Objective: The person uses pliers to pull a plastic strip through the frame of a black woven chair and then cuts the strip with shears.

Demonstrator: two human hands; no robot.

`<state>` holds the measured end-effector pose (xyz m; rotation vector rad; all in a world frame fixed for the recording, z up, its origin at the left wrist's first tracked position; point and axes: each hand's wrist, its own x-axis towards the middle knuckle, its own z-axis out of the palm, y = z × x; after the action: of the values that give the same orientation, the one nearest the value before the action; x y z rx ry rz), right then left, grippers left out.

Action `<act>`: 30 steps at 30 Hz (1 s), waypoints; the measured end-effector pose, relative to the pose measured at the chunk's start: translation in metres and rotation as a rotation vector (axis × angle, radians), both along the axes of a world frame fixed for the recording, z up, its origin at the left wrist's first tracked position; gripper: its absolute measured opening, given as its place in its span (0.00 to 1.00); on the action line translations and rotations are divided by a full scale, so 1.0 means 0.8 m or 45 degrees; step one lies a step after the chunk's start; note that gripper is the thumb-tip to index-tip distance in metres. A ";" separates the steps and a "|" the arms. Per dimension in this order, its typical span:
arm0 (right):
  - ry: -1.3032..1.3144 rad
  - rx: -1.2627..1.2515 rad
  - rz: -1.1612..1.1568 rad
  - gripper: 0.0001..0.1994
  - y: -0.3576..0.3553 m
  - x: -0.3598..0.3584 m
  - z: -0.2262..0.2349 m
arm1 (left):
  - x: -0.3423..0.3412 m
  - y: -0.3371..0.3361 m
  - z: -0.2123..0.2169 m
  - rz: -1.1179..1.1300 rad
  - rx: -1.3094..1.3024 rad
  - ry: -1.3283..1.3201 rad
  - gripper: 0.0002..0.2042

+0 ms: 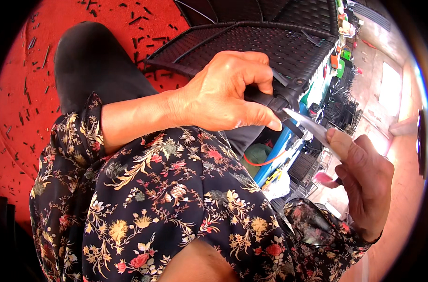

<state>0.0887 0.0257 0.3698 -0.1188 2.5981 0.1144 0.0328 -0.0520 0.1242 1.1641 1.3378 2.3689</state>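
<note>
The left hand [228, 91] clasps the wrapped corner [285, 99] of the black woven-plastic panel [256, 47]; the right hand [364, 174] pinches a slim silver metal blade [308, 125], tip at that corner, where a low angle and an edge clear of the left thumb [261, 115] should serve best. Left of the panel, short black strips [28, 97] litter a red, fabric-like floor covering [12, 108]; right of it, colourful clutter [344, 58] lines a bright room.
</note>
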 end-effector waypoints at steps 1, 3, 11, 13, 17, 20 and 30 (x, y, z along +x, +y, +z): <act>-0.030 0.028 -0.020 0.23 -0.001 -0.001 0.003 | 0.001 0.003 0.000 0.012 0.003 -0.001 0.16; -0.036 0.053 -0.060 0.24 -0.003 -0.002 0.006 | 0.003 0.007 0.001 0.019 -0.001 0.001 0.17; -0.290 0.124 -0.094 0.24 0.000 -0.033 0.017 | 0.006 0.023 0.001 0.070 0.037 -0.021 0.17; -0.402 0.204 -0.030 0.24 -0.001 -0.042 0.024 | 0.006 0.026 0.001 0.076 0.041 -0.014 0.17; -0.458 0.232 0.035 0.24 0.001 -0.052 0.021 | 0.009 0.030 0.001 0.038 0.000 -0.023 0.17; -0.404 0.100 -0.133 0.24 0.003 -0.050 0.010 | 0.010 0.032 0.000 0.050 0.030 -0.010 0.17; -0.449 0.066 -0.171 0.23 0.009 -0.030 0.016 | 0.014 0.033 -0.002 0.024 0.021 -0.042 0.17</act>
<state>0.0651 0.0333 0.3823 0.0507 2.2417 0.1024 0.0442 -0.0256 0.1224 1.1171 1.3271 2.4064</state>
